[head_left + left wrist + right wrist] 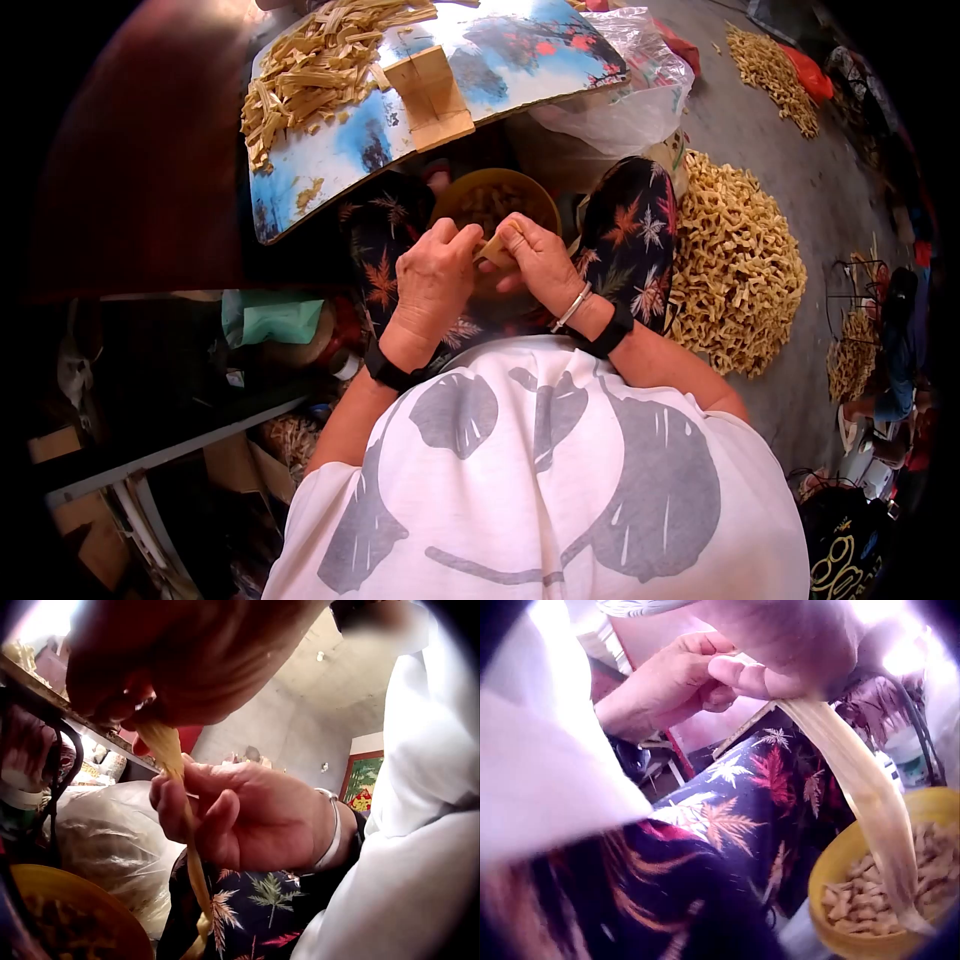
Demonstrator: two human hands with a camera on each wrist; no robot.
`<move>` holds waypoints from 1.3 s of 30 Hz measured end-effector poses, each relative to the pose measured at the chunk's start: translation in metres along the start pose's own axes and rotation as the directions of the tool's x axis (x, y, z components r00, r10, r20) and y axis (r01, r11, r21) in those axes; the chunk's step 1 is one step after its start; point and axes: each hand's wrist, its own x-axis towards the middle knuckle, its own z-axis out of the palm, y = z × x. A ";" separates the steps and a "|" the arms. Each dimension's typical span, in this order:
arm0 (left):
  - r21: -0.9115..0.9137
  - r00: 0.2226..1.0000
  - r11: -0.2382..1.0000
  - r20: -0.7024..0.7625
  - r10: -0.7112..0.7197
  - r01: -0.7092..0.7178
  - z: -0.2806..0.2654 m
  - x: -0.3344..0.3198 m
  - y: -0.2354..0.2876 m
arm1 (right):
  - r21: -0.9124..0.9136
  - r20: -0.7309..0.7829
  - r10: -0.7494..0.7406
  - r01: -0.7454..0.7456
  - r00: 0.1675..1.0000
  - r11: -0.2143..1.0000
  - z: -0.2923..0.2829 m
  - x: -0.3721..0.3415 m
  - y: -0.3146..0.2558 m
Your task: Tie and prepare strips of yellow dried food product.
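Note:
A yellow, flat, pliable strip [494, 250] is pinched between both hands above the lap. My left hand [437, 275] holds it with thumb and curled fingers. Opposite, fingertips of my right hand [545, 265] grip the same strip, close to the left. One long end of the strip [877, 806] hangs past the right hand over a yellow bowl [819, 919]. Small knotted yellow pieces [862, 900] lie in that bowl. In the left wrist view, a thin length of the strip [193, 862] dangles below the fingers, with a knot-like bend low down.
Ahead stands a painted board [500, 60] bearing a heap of loose strips [320, 65] and a wooden block [430, 98]. A clear plastic bag [630, 105] hangs at its right. Large heaps of knotted pieces [735, 265] cover the floor to the right.

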 end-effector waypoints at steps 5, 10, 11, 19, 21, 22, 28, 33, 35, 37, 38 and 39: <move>-0.051 0.993 0.999 -0.116 -0.010 0.004 0.009 -0.002 0.004 | -0.082 -0.060 0.049 -0.054 0.997 0.995 0.002 0.012 0.011; -0.068 0.983 0.998 -0.183 -0.013 0.001 0.015 -0.001 -0.003 | -0.164 0.041 -0.031 0.037 0.999 0.986 0.004 0.013 0.014; -0.142 0.986 0.990 -0.163 -0.031 0.007 0.015 0.000 -0.004 | -0.159 0.072 -0.065 0.076 0.995 0.984 0.005 0.009 0.014; -0.361 0.982 0.932 -0.163 -0.090 0.026 0.026 -0.004 -0.006 | 0.463 0.323 0.154 -0.298 0.934 0.835 -0.001 0.008 0.003; -0.433 0.960 0.895 -0.193 -0.205 0.104 0.024 -0.004 -0.003 | 0.409 0.259 0.158 -0.257 0.953 0.876 0.000 0.009 -0.006; -0.468 0.944 0.873 -0.205 -0.258 0.137 0.021 -0.003 -0.001 | 0.382 0.226 0.155 -0.234 0.962 0.894 0.000 0.010 -0.010; -0.531 0.948 0.842 -0.210 -0.239 0.094 0.018 -0.004 0.003 | 0.257 0.193 0.069 -0.118 0.979 0.959 0.010 0.012 -0.005; -0.637 0.893 0.743 -0.189 -0.409 0.206 0.008 -0.001 -0.021 | -0.474 0.108 -0.161 0.193 0.981 0.859 0.000 -0.003 -0.027; -0.599 0.893 0.783 -0.242 -0.379 0.170 0.003 0.001 -0.035 | -0.618 0.144 -0.295 0.319 0.945 0.719 0.001 -0.010 -0.025; -0.825 0.852 0.497 -0.035 -0.523 0.271 0.005 -0.004 -0.035 | -0.656 0.152 -0.443 0.426 0.883 0.623 0.006 -0.014 -0.020; -0.893 0.824 0.324 0.085 -0.560 0.312 0.007 -0.007 -0.034 | -0.662 0.131 -0.470 0.430 0.873 0.614 0.008 -0.014 -0.019; -0.942 0.810 0.171 0.143 -0.569 0.287 0.011 -0.008 -0.033 | -0.686 0.130 -0.494 0.437 0.860 0.581 0.007 -0.012 -0.017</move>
